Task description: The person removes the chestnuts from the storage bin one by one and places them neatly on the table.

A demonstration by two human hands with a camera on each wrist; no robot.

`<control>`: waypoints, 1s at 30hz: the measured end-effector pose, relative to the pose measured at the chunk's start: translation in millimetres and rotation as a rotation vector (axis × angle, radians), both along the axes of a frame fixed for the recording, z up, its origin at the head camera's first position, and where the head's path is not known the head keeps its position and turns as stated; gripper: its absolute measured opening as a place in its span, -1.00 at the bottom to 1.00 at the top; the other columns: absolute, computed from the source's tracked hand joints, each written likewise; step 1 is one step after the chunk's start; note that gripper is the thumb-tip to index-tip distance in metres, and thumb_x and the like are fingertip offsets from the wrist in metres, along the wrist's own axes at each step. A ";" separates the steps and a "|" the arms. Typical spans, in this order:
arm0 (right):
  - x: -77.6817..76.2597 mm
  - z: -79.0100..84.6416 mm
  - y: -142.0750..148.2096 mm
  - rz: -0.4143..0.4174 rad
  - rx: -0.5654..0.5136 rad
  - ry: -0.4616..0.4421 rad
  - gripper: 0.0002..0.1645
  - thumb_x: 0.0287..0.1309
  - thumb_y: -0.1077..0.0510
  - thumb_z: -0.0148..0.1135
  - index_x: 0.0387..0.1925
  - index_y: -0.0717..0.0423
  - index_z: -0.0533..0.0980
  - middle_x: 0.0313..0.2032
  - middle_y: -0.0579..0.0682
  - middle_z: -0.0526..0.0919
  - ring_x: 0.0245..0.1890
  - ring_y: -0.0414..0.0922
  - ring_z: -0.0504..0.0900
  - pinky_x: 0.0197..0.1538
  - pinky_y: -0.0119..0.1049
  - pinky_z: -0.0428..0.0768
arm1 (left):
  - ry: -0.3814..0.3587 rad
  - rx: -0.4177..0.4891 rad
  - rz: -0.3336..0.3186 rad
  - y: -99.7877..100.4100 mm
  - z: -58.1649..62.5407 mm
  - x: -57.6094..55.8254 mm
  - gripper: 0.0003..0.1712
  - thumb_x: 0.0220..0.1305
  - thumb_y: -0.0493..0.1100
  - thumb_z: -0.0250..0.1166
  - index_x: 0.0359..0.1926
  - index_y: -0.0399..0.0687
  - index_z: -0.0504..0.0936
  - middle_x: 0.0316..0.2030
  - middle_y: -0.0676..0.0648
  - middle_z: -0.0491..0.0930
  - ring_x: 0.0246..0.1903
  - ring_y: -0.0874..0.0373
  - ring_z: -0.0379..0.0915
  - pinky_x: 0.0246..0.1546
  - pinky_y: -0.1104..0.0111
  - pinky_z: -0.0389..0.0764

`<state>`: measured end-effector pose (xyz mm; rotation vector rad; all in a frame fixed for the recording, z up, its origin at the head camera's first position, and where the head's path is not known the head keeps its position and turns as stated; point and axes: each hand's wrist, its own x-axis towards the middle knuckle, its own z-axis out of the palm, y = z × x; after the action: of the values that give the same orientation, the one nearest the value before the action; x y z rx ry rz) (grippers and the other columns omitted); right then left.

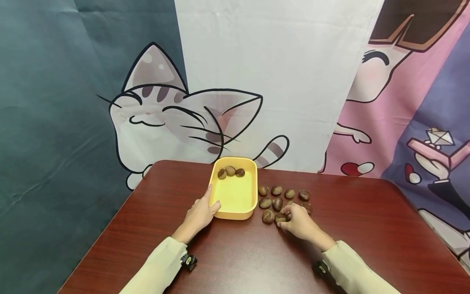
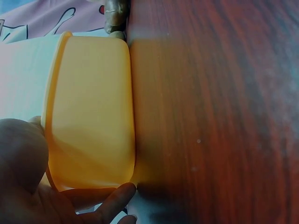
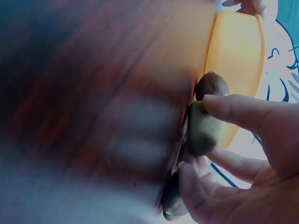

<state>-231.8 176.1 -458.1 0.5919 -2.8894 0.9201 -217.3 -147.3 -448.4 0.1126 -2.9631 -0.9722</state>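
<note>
A yellow plastic container (image 1: 235, 215) stands on the table with three brown chestnuts (image 1: 230, 170) at its far end. My left hand (image 1: 199, 211) holds the container's near left corner, thumb at the rim and fingers along the outer side. To the container's right, several chestnuts (image 1: 277, 203) lie in rough rows. My right hand (image 1: 299, 222) reaches over the near row and pinches a chestnut (image 3: 204, 129) between thumb and fingers, low at the tabletop. Beside it, nearer the container, sits another chestnut (image 3: 212, 85). The right hand partly covers some of the chestnuts in the head view.
The dark red wooden table (image 1: 235, 261) reaches back to a cloth backdrop (image 1: 290, 81) printed with a cartoon cat and figures. Small dark devices (image 1: 189, 261) are strapped at both wrists, by the pale sleeves.
</note>
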 end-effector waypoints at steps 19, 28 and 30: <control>-12.9 40.9 -23.3 0.050 -0.037 0.091 -0.70 -0.08 0.26 0.46 -0.25 0.30 0.64 -0.37 0.12 0.67 -0.36 -0.01 0.62 -0.27 -0.16 0.56 | 0.024 -0.006 -0.007 -0.4 -0.5 -0.1 -0.13 0.32 0.09 0.07 0.58 0.07 0.00 -0.31 -0.20 0.64 -0.42 0.01 0.45 -0.48 0.14 0.38; -29.4 63.8 -62.5 0.045 -0.185 0.022 -0.62 0.09 0.19 0.38 -0.05 0.28 0.60 -0.17 0.14 0.66 -0.19 0.02 0.66 -0.12 -0.11 0.61 | 0.026 0.000 -0.008 -0.6 -1.3 0.2 -0.12 0.32 0.11 0.07 0.58 0.08 -0.01 -0.04 -0.27 0.65 -0.44 0.01 0.45 -0.49 0.15 0.38; -35.4 64.9 -73.0 0.049 -0.214 0.002 -0.58 0.12 0.18 0.37 0.02 0.28 0.57 -0.08 0.17 0.66 -0.12 0.05 0.67 -0.10 -0.10 0.62 | 0.027 -0.005 -0.005 -0.4 -2.1 0.5 -0.12 0.31 0.11 0.07 0.58 0.08 0.00 -0.03 -0.28 0.64 -0.43 0.01 0.46 -0.49 0.15 0.39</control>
<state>-267.2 103.1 -393.2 0.6453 -2.7353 1.2134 -216.8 -147.7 -450.5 0.0912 -2.9427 -0.9590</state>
